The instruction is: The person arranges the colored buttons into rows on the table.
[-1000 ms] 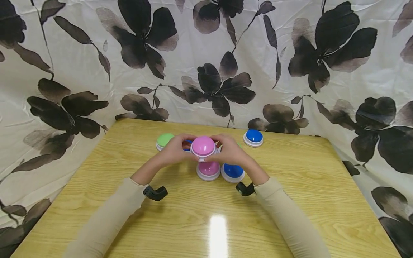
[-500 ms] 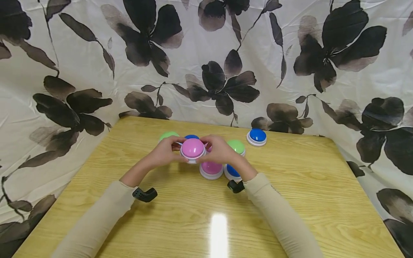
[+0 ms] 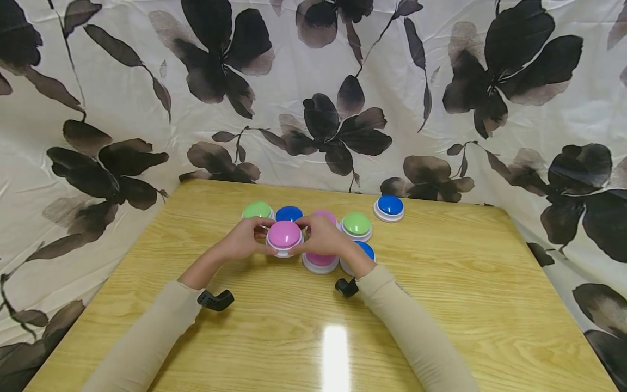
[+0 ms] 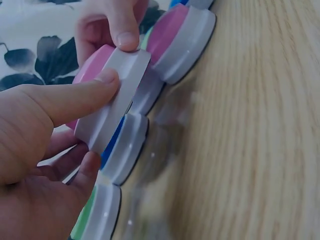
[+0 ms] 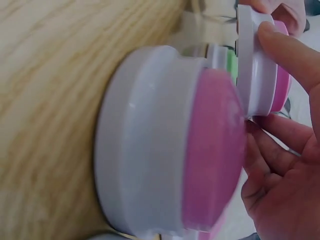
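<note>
Between both hands is a push button with a pink dome (image 3: 284,234) on a white base, held level above the table. My left hand (image 3: 240,239) grips its left side, thumb on the near face of the white base (image 4: 112,100) and fingers behind. From the right, my right hand (image 3: 319,237) pinches the same base, thumb at the near side. Just right of it, partly under the right hand, a second pink button (image 5: 212,155) rests on the table. Behind the held button sit a blue button (image 3: 289,213) and a green button (image 3: 257,209), partly covered by the left hand.
A third pink button (image 3: 326,216) shows behind the right hand. To its right sit a green button (image 3: 356,224) and, nearer, a blue button (image 3: 366,250) partly hidden by the right wrist. Another blue button (image 3: 390,205) stands apart near the wooden table's (image 3: 441,261) back edge, before a floral cloth (image 3: 274,109).
Both hands have carried the held pink button left and lower toward the table, from over the middle pink buttons to in front of the blue one. The green button at right has come into view.
</note>
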`<action>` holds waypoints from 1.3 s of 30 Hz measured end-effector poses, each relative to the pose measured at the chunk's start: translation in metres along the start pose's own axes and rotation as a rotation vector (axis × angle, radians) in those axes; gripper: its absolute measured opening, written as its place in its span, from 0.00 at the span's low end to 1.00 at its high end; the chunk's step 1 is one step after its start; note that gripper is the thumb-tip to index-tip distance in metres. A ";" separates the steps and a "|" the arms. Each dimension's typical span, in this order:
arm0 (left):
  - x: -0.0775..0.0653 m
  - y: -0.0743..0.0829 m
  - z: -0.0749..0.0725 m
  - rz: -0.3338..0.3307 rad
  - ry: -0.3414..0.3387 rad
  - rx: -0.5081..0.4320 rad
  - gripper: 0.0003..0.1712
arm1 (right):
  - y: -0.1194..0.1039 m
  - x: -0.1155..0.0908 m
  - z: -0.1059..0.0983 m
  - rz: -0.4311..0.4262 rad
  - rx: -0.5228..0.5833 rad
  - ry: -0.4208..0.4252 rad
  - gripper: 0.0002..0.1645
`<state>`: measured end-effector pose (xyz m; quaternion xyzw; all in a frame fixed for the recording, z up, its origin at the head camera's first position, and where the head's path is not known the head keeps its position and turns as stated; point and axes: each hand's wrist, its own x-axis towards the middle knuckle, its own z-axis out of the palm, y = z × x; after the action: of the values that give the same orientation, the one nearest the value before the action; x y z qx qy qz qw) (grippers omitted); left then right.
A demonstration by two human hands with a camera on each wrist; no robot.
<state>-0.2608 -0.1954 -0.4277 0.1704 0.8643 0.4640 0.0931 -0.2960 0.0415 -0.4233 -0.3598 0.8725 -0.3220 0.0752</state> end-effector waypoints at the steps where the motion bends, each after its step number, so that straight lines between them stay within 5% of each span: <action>1: 0.000 -0.002 0.000 -0.005 -0.002 0.008 0.42 | 0.000 0.000 0.002 0.004 0.001 -0.004 0.38; 23: 0.001 -0.019 0.014 -0.057 -0.028 -0.083 0.40 | 0.003 -0.004 0.013 0.067 -0.070 -0.019 0.40; 39: 0.000 -0.023 0.016 -0.006 -0.046 -0.113 0.41 | 0.000 -0.006 0.016 0.089 -0.057 -0.028 0.40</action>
<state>-0.2600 -0.1951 -0.4551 0.1728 0.8348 0.5078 0.1236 -0.2857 0.0373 -0.4367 -0.3270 0.8953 -0.2884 0.0914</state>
